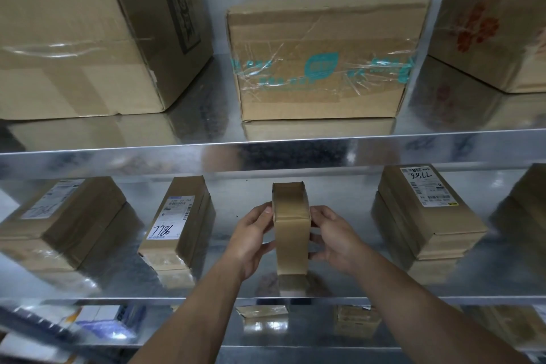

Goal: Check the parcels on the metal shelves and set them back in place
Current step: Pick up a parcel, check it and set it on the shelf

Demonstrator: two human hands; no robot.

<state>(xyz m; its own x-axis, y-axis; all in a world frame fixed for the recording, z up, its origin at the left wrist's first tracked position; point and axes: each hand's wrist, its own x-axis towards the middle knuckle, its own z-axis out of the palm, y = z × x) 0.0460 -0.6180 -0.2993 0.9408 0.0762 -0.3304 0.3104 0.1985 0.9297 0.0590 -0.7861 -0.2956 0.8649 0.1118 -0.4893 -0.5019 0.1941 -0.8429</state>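
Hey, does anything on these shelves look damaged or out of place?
The brown cardboard box with teal print, in the middle of the upper metal shelf, has wrinkled, loose clear tape and a creased top edge. Below, the left hand and right hand hold a narrow tape-wrapped brown parcel on its edge, unlike the flat labelled parcels beside it.

Bare strips of the middle shelf are lying open both sides of the narrow parcel at centre frame. The labelled parcel at left and stacked parcel at right are bounding them, with the upper shelf edge capping overhead.
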